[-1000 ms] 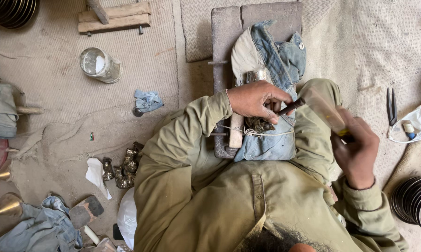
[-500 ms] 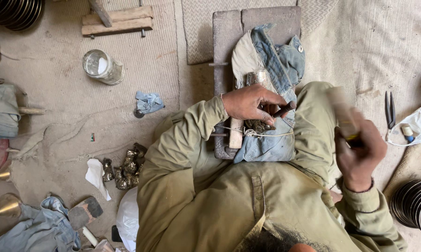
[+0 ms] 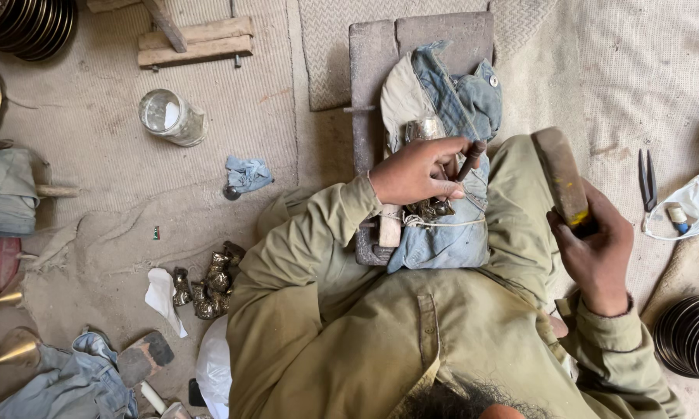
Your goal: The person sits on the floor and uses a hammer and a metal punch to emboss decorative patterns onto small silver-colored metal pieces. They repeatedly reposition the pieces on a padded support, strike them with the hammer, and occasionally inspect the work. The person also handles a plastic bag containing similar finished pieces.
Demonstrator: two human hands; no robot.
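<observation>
Your left hand (image 3: pixel 415 172) sits at about 12 o'clock from your chest, fingers curled tight around a thin dark punch (image 3: pixel 470 161) that slants down toward a small lump of dull metal (image 3: pixel 431 208). That metal piece lies on a pad of blue denim (image 3: pixel 450 109), tied down with pale cord (image 3: pixel 442 223), and the denim is spread over a grey stone block (image 3: pixel 372 54) that runs away from you toward 12 o'clock. A short pale wooden stick (image 3: pixel 390 226) pokes out just below your left wrist, touching the denim's edge.

Your right hand (image 3: pixel 593 248) is out at 3 o'clock, closed in a full fist around the handle of a hammer (image 3: pixel 560 174). The hammer's long, worn head points up toward 12 o'clock, raised well clear of the punch, with a dab of yellow near your grip.

At 9 o'clock on the ground, 1 heap of small dark metal bits (image 3: pixel 208 283) lies beside a scrap of white paper (image 3: pixel 163 299). Farther off at 10 o'clock stands a glass jar (image 3: pixel 171 116), tipped on its side, with a crumpled blue rag (image 3: pixel 247 174) near it. Pliers (image 3: pixel 647 178) lie at 2 o'clock, well apart from your right hand, and stacked dark metal dishes (image 3: pixel 686 335) rest at 4 o'clock.
</observation>
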